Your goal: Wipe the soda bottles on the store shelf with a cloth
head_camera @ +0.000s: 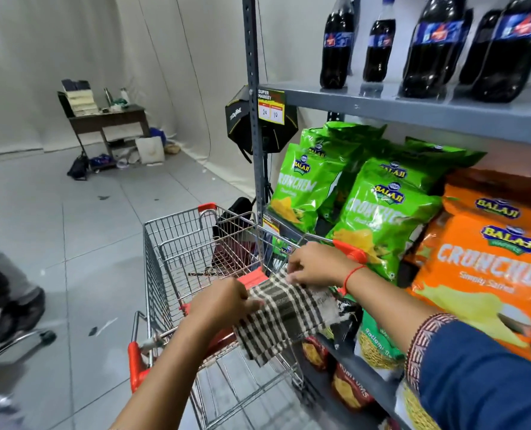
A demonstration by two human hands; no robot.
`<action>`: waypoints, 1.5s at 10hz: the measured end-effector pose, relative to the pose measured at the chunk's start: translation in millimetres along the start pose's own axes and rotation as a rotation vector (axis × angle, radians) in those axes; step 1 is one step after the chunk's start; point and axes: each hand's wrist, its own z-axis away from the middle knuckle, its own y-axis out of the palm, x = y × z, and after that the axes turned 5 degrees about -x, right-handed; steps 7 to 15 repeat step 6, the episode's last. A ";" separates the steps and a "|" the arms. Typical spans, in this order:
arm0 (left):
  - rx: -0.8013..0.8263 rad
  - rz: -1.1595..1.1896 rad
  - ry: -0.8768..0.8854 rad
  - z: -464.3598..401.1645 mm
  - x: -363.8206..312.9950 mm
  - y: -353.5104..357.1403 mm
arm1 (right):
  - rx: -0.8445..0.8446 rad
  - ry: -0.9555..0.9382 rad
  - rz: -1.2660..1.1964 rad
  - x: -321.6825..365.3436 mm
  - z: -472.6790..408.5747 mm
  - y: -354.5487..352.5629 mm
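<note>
Several dark soda bottles (pixel 337 45) with blue labels stand upright on the grey top shelf (pixel 413 108) at the upper right. A black-and-white checked cloth (pixel 285 318) is stretched over the handle end of a shopping cart (pixel 177 252). My left hand (pixel 223 301) pinches the cloth's left edge. My right hand (pixel 315 265), with a red thread on the wrist, grips its upper right edge. Both hands are well below the bottles.
Green and orange snack bags (pixel 382 209) fill the shelf under the bottles, with more packets lower down. A softbox light (pixel 245 122) stands behind the shelf post. A person's leg and a chair base (pixel 15 318) are at the left. A cluttered desk (pixel 109 119) stands at the far wall.
</note>
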 end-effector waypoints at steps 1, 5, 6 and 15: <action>0.120 -0.140 -0.020 2.5 -0.9 4.2 | 0.244 -0.082 0.263 -6.1 9.5 -0.2; 0.059 -0.248 0.000 8.2 -11.1 22.0 | -0.036 -0.096 0.205 -7.4 33.2 18.8; 0.018 -0.279 0.073 -3.1 -29.7 -3.8 | -0.159 -0.062 0.080 -6.4 46.9 6.3; 0.018 -0.279 0.073 -3.1 -29.7 -3.8 | -0.159 -0.062 0.080 -6.4 46.9 6.3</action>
